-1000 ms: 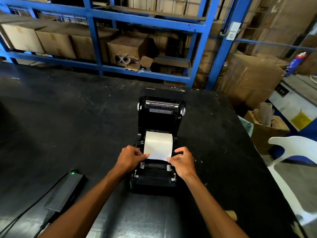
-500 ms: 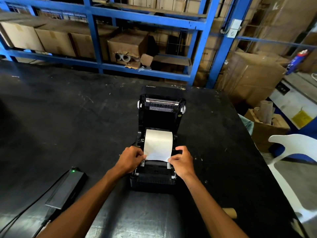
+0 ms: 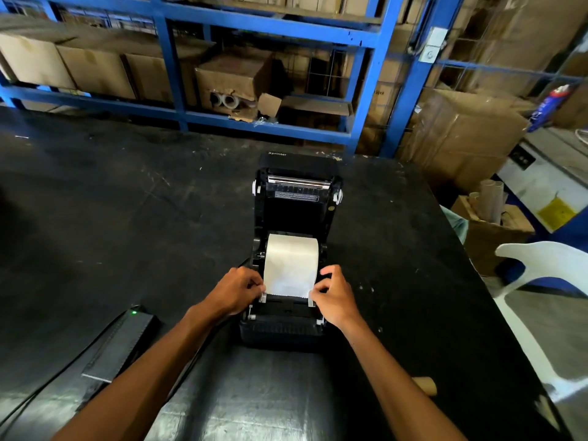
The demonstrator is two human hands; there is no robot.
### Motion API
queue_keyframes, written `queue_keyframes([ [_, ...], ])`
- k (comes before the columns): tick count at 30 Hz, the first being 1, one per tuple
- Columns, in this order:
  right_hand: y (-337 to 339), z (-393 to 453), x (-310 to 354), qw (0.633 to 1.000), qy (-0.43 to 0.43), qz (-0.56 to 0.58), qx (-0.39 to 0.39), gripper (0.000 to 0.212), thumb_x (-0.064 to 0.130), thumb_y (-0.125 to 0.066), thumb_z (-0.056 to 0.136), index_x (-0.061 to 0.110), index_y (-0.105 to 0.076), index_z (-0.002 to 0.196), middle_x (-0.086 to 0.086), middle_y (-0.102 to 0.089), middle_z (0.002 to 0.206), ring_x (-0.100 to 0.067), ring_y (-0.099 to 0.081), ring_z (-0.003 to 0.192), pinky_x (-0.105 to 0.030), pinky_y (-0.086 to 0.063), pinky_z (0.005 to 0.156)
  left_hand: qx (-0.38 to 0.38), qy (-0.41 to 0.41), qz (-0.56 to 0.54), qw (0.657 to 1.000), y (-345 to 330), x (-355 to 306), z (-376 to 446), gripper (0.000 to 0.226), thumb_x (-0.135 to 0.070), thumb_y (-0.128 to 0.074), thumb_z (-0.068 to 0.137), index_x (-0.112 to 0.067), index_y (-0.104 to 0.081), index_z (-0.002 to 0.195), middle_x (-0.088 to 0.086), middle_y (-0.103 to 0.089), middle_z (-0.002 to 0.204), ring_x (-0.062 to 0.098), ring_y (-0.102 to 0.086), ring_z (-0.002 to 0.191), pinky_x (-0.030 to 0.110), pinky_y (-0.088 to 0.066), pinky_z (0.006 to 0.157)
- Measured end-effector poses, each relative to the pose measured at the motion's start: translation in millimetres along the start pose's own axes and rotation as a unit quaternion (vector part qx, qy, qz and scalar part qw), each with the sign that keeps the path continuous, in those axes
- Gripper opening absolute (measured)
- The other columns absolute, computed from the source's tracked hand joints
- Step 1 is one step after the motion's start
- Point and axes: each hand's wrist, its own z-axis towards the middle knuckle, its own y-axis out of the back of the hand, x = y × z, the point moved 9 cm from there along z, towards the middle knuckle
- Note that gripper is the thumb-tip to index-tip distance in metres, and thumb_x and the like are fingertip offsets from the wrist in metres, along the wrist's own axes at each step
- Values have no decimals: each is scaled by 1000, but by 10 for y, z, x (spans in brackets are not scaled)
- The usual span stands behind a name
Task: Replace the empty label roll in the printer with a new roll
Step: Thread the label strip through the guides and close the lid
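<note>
Head view, and you've got the wide black scuffed desk (image 3: 127, 218) under everything, with the black box-shaped plastic label printer (image 3: 296, 243) square in front of you, lid thrown back and upright. Sitting in its open bay is the new white paper label roll (image 3: 291, 259), loose end drawn forward toward the front guides. Your left hand (image 3: 237, 292) pinches the left corner of that leading edge, your right hand (image 3: 334, 297) pinches the right corner, both closed narrow on the paper. That strip looks thin, light and floppy, so it'll likely crease or skew if you tug one side harder; hold it by the two outer corners and keep the pull even. Off to your left lies a flat black power brick (image 3: 122, 342), green light on. By your right forearm lies a small brown cardboard core (image 3: 424, 385), probably the spent one.
</note>
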Motion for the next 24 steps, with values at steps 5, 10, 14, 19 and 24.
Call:
queue_keyframes([
  [5,4,6,26,1000,-1,-8,26,43,4,-58,81,16,-42,119,1,-70,88,-17,-60,90,-33,-50,80,-19,41,-37,998,56,39,36,12,-9,-66,84,-4,-77,85,8,-76,87,11,-66,69,26,-54,69],
  [10,22,18,4,999,-23,34,25,56,-1,-59,77,18,-41,127,-6,-70,89,-17,-64,86,-21,-48,66,-13,65,-58,996,49,73,43,12,-8,-66,84,-5,-78,82,4,-75,84,7,-64,67,19,-50,67],
  [14,16,35,-46,995,-55,83,11,60,-3,-59,76,18,-42,129,-9,-70,90,-18,-66,82,-19,-46,58,-5,69,-78,995,43,85,25,12,-8,-66,84,-6,-78,82,-1,-70,78,0,-61,64,11,-45,60],
  [19,-46,75,-76,994,-74,70,34,58,-3,-60,76,16,-43,128,-12,-71,92,-17,-63,75,-25,-50,62,2,72,-88,993,44,94,-18,18,-5,-66,81,-10,-76,67,-2,-71,75,-2,-58,57,4,-42,48],
  [24,-59,96,-76,995,-81,45,32,51,-4,-60,73,14,-48,120,-8,-70,87,-16,-62,72,-33,-53,66,0,82,-66,994,17,83,-9,18,-8,-66,80,-14,-75,66,-8,-68,65,4,-62,59,8,-42,49],
])
